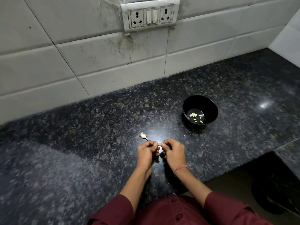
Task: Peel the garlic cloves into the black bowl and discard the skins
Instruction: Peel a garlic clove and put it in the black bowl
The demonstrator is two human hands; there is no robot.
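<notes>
A small pale garlic clove [159, 144] is pinched between the fingertips of my left hand [147, 152] and my right hand [172, 151], just above the dark granite counter [81, 151]. Both hands have curled fingers around it. The black bowl [211, 106] stands to the upper right of my hands, with several peeled cloves [193, 114] lying in its bottom. A remnant of the garlic bulb with its stem [143, 135] lies on the counter just left of and beyond my left hand.
A tiled wall with a double socket and switch plate [151, 16] rises behind the counter. The counter's edge steps back at the right, where a dark bin [276, 192] sits lower down on the floor.
</notes>
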